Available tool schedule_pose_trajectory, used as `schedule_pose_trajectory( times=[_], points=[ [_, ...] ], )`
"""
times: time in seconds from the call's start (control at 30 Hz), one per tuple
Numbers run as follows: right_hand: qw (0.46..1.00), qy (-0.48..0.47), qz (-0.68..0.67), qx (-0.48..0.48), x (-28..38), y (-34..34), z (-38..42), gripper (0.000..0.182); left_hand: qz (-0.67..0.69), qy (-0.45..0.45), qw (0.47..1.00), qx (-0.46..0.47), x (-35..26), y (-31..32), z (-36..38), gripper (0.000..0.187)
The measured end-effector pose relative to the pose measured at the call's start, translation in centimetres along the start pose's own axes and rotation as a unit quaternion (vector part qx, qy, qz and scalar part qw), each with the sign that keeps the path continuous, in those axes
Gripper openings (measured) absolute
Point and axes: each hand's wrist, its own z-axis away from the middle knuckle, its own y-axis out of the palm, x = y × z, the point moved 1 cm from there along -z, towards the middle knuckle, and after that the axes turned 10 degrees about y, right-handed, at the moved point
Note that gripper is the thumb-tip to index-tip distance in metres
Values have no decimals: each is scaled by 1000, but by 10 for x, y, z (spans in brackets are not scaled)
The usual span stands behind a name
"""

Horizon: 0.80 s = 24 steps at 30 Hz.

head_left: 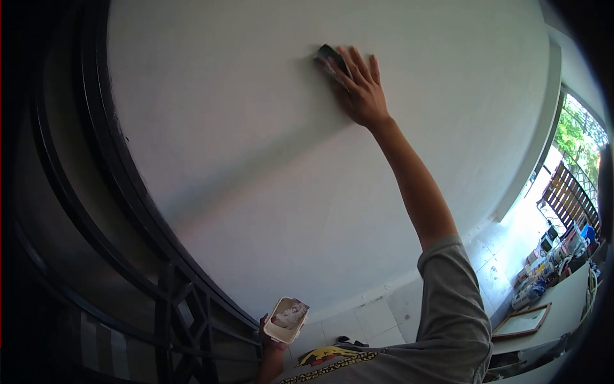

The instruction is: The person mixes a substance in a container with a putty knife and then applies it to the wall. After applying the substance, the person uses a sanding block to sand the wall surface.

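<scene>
The wall (243, 96) appeared smooth and matt, the container (279, 337) plastic, the grille (165, 307) glossy metal, the sleeve (448, 281) matt cloth.

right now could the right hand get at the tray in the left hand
Probably yes: the right hand is up at the wall with a dark tool, so it would need to come down, but nothing visible blocks the open tray in the left hand.

Dark tool (327, 52) against wall (243, 96); paste-smeared tub (279, 335)
</scene>
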Motion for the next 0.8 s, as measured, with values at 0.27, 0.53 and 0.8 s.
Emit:
schedule_pose_trajectory(
  times=[0.27, 0.53, 0.8],
  points=[
    [967, 220, -5, -130, -33, -1, -31, 54, -33, 16, 999, -9, 23, 43, -5, 71],
    [998, -50, -37, 19, -28, -27, 0, 53, -2, -2, 1000, -17, 21, 34, 3, 72],
    [951, 279, -5, -134, -12, -14, -22, 51, -41, 37, 998, -20, 29, 56, 5, 72]
  ],
)
